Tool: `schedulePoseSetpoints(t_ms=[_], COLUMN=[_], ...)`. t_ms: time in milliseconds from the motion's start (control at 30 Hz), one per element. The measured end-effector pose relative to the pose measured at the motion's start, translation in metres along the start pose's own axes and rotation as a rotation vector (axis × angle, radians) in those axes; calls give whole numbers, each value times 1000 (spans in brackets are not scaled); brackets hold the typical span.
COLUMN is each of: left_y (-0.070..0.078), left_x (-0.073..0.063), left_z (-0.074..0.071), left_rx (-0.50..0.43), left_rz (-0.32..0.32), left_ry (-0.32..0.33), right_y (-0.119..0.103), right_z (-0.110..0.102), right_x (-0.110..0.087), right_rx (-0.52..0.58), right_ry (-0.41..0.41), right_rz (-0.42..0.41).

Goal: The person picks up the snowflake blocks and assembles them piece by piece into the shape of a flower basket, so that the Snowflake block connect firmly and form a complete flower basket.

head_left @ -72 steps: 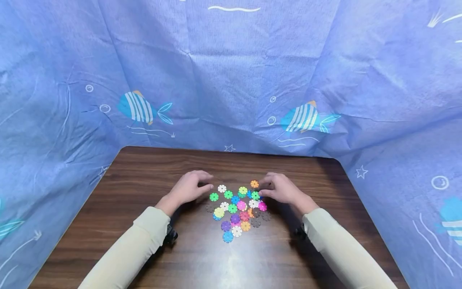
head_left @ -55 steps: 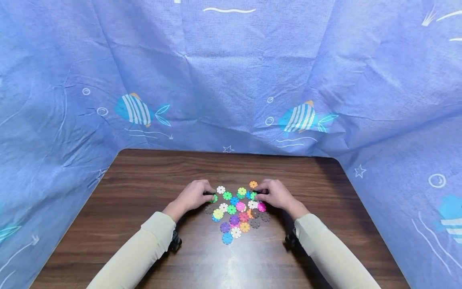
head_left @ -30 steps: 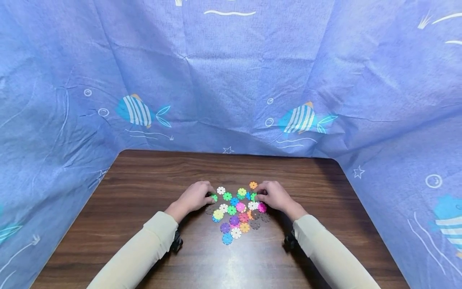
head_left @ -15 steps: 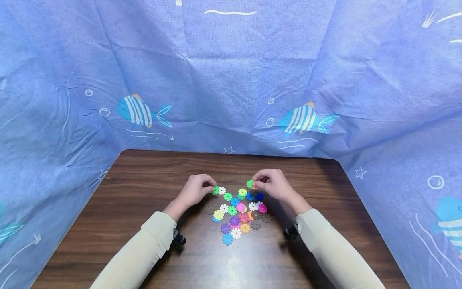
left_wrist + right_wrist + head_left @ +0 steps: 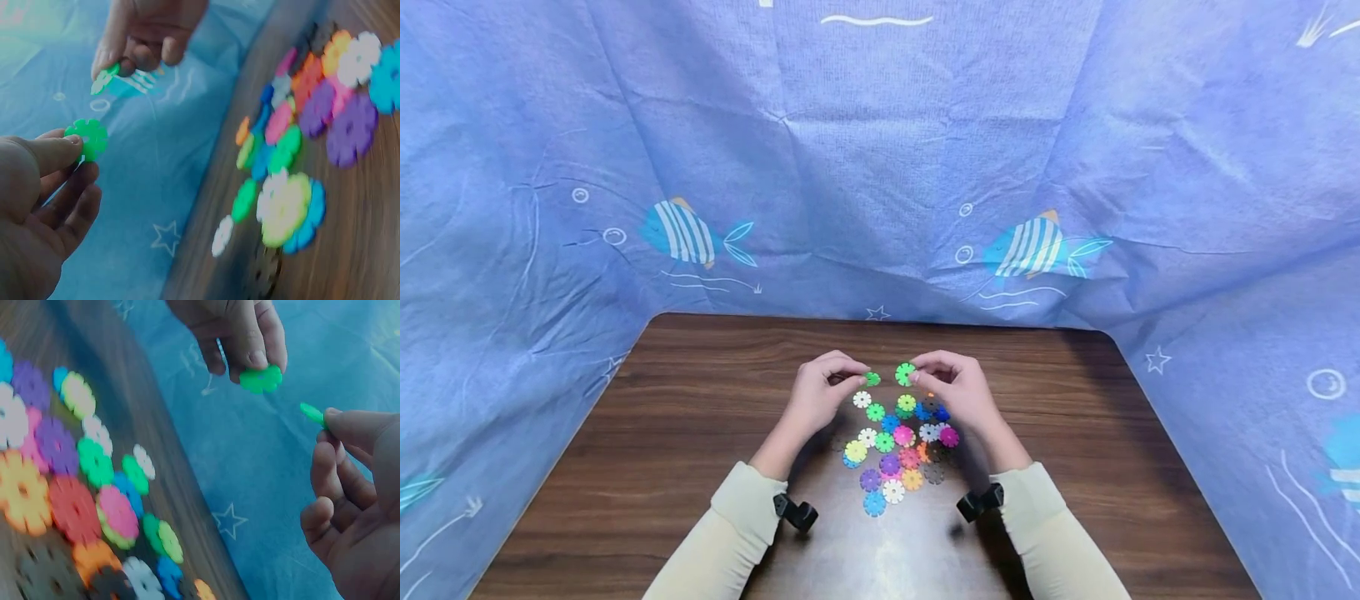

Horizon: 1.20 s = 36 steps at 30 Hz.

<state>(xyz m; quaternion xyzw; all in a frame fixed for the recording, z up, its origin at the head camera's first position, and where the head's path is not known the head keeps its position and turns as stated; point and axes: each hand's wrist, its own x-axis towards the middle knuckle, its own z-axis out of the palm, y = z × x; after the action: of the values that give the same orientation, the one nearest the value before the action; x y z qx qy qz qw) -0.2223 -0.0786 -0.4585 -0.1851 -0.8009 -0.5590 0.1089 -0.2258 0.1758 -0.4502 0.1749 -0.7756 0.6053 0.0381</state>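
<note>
Between thumb and fingers, my left hand (image 5: pixel 826 387) pinches a green snowflake disc (image 5: pixel 91 139) with a notched rim. Facing it, my right hand (image 5: pixel 958 385) pinches a second green notched disc (image 5: pixel 905 374). The two discs are held up above the table, edges toward each other with a small gap between them. In the right wrist view the right hand's disc (image 5: pixel 312 415) appears nearly edge-on. Below the hands lies a loose pile of notched discs in many colours, among them a purple disc (image 5: pixel 352 130) and a red disc (image 5: pixel 74 509). Fingers cover part of both held discs.
The pile rests on a dark wood-grain table (image 5: pixel 715 358), several discs overlapping. A white disc (image 5: pixel 862 400) lies at its far left and a light-blue disc (image 5: pixel 874 503) at its near end. A blue fish-print cloth (image 5: pixel 865 167) hangs behind the table.
Both hands first reached to the pile's sides and took hold of a green disc each. They have since lifted these discs off the pile and brought them toward each other.
</note>
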Motion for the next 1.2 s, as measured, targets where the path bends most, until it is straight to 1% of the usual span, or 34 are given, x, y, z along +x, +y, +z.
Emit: schedulePoseSetpoints(t_ms=[100,133,167,233,300,333,367,500,600,700,833,933,1100,1133,1200], left_y=[3,9,10,12,14,14,8,6,4,3,3,4,4,4,3], left_x=[-3,-5,-6,-8,-8,-8,-8,-8,-10,-14,-19,-18,-18,-18,-18], left_z=[7,8,9,12,14,15,17,19,21,21,23,25,31,32,33], left_rx=[-75,-89,-102,-116,-109,-107,-111,-112,-90,-52,-28,-20,42,53,56], left_rz=[16,16,19,26,29,32,42,75,103,112,122,160,240,250,240], left_ry=[37,47,56,65,62,60,58,52,53,53,77,108,148,151,148], right_y=[2,2,3,4,4,3,4,5,7,8,10,11,11,12,13], right_z=[5,6,7,8,8,8,8,9,11,14,18,20,19,19,19], right_x=[-4,-6,-7,-8,-9,-10,-11,-12,-12,-13,-15,-14,-12,-12,-11], right_rx=[63,85,102,135,155,157,156,118,108,112,123,130,135,136,138], right_ry=[9,9,11,10,6,5,5,4,-5,-25,-40,-27,-10,-11,-17], right_rz=[13,23,33,46,48,46,44,24,8,-1,9,3,-26,-28,-29])
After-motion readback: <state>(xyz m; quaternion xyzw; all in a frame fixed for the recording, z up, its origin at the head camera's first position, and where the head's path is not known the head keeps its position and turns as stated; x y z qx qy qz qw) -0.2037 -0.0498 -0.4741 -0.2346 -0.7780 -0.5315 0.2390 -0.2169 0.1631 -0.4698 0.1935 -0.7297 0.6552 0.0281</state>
